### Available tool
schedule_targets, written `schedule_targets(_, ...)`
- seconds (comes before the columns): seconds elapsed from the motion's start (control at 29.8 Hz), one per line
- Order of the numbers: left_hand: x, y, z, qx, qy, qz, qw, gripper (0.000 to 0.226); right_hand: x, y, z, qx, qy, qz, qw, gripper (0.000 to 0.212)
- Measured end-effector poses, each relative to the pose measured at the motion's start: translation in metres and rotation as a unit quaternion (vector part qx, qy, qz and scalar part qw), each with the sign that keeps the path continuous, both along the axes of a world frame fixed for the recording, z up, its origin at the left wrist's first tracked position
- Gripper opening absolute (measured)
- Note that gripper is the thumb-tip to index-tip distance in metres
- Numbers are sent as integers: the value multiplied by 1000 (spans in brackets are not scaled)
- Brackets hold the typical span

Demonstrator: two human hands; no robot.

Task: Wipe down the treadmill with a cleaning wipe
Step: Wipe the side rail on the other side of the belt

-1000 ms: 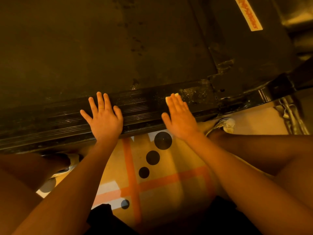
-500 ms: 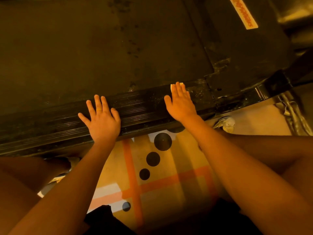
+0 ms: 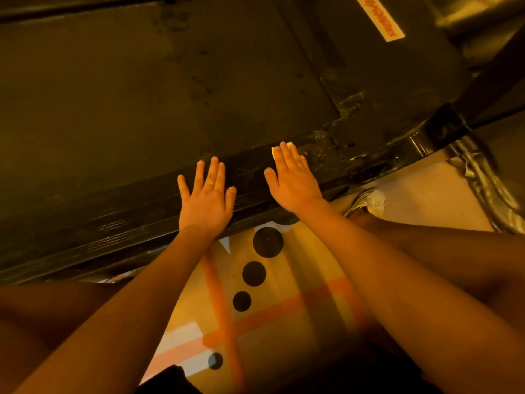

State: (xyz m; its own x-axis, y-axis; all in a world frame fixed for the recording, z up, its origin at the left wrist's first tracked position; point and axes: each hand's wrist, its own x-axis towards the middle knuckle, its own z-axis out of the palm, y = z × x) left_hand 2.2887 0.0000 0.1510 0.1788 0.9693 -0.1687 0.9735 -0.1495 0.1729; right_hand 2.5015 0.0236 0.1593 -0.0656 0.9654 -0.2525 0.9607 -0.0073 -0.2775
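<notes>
Pressing flat, the right hand (image 3: 294, 183) pins a wipe (image 3: 281, 148) to the side rail (image 3: 113, 220) of the treadmill (image 3: 255, 81); grip: fingers straight and close together, palm down, nothing pinched. Wipe: pale, almost wholly hidden under the fingers, only a small edge showing past the fingertips near the rail's far edge. Left hand (image 3: 206, 197): just beside the right and apart from it, palm down on the same rail; grip spread, fingers straight and fanned, holding nothing; a ring (image 3: 210, 182) on one finger. Rail: black, glossy, ribbed lengthwise, with light flecks to the right of the wipe. Belt (image 3: 142, 95): dark, dull, beyond the rail, faintly smudged. Cover (image 3: 383, 81): dark, at the belt's right end, bearing a pale label (image 3: 380, 19) with orange lettering, unreadable. Floor (image 3: 284, 322): on the near side of the rail, tan, crossed by orange stripes, with a row of black dots (image 3: 268, 242). Wrapper (image 3: 369, 201): pale, crumpled, on the floor beside the right forearm, just below the rail's end. Legs (image 3: 454, 265): bare, at both lower sides.
</notes>
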Motion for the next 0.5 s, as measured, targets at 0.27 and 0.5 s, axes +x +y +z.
schedule_targets(0.27, 6, -1, -4, 32, -7, 10, 999, 63, 10, -61, 3, 13, -8, 24, 1000, 64)
schedule_targets(0.5, 6, -1, -2, 35, -16, 17, 999, 62, 34, 17, 12, -45, -1, -12, 999, 65)
